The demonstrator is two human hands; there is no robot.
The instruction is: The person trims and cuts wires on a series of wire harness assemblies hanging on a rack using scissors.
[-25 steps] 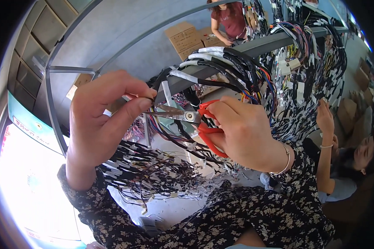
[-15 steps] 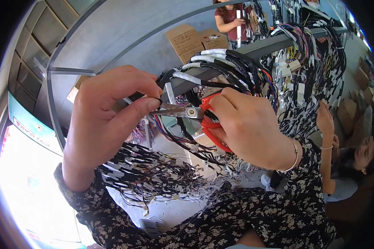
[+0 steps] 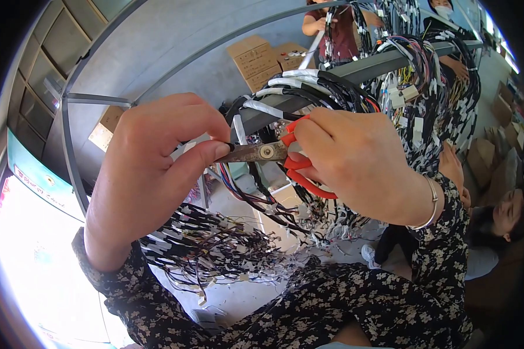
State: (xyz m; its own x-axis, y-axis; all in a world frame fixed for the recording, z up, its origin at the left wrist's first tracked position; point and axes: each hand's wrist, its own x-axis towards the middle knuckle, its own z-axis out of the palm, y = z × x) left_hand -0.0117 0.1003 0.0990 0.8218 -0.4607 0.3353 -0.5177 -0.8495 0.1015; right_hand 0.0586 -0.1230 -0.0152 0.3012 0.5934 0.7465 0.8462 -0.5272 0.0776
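Observation:
My left hand [image 3: 157, 168] is closed in a pinch on a small black piece [image 3: 232, 146], mostly hidden by the fingertips; it may be a bit of tape or a wire end. My right hand [image 3: 364, 168] is wrapped around the red handles of a pair of scissors [image 3: 251, 153]. Their worn metal blades point left, and the tips reach my left thumb and forefinger at the black piece. Just behind the hands, a bundle of black-taped wires with white wraps [image 3: 320, 84] hangs over a grey metal bar [image 3: 361, 68].
Many wire harnesses [image 3: 209, 244] hang below. More bundles [image 3: 413, 52] drape over the bar at right. Cardboard boxes [image 3: 253, 61] stand by the far wall. One person [image 3: 495, 221] is close at right; others [image 3: 343, 35] are beyond the rack. A bright teal-topped panel [image 3: 46, 180] stands at left.
My right hand has shifted slightly up and right, and the scissors have turned so the blade shows broader. My left hand keeps its pinch. The nearby person's raised arm has dropped lower.

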